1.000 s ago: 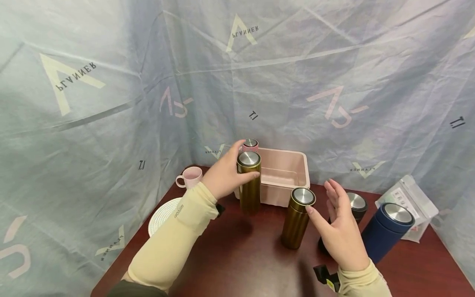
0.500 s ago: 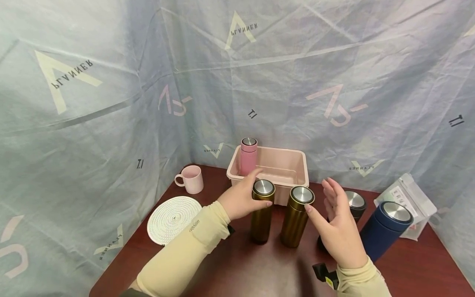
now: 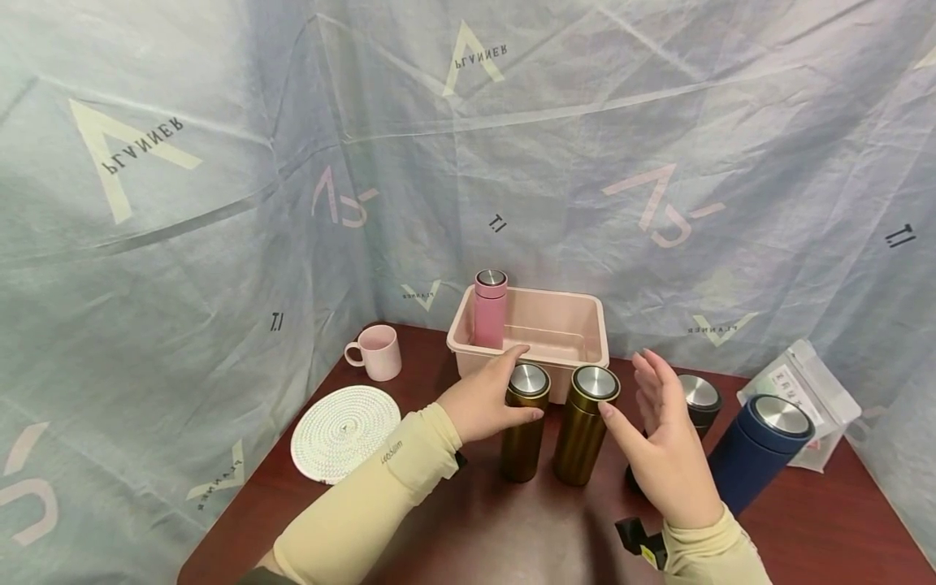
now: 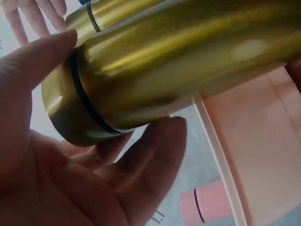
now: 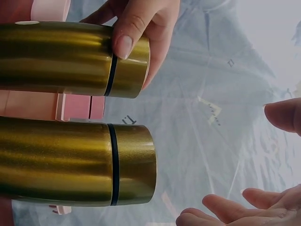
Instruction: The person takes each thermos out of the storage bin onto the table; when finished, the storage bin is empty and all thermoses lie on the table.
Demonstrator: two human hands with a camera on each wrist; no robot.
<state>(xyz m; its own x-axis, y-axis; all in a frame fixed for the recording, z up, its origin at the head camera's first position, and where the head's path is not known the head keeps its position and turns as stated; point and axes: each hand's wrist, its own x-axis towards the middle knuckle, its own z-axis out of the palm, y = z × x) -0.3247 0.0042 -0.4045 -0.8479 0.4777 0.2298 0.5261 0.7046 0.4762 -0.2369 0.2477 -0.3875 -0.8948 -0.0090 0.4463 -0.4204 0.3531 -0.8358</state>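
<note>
Two gold thermos bottles with steel-topped lids stand upright side by side on the table. My left hand (image 3: 486,402) holds the left gold thermos (image 3: 522,443) near its lid. In the right wrist view its thumb (image 5: 123,47) lies across the lid seam, and in the left wrist view the fingers (image 4: 160,150) curve along the other side. The right gold thermos (image 3: 579,443) stands close to my right hand (image 3: 669,447). That hand has its fingers spread and relaxed, apart from the thermos in the right wrist view (image 5: 134,162).
Behind stands a pink bin (image 3: 559,366) with a pink thermos (image 3: 490,318) inside. A pink mug (image 3: 380,354) and round woven mat (image 3: 344,431) are at left. A black thermos (image 3: 698,406), blue thermos (image 3: 756,451) and pouch (image 3: 826,406) sit at right on the table (image 3: 453,528).
My left hand has brought the left gold thermos from in front of the bin, rightward and nearer, to beside the other gold one. My right hand has stayed in place.
</note>
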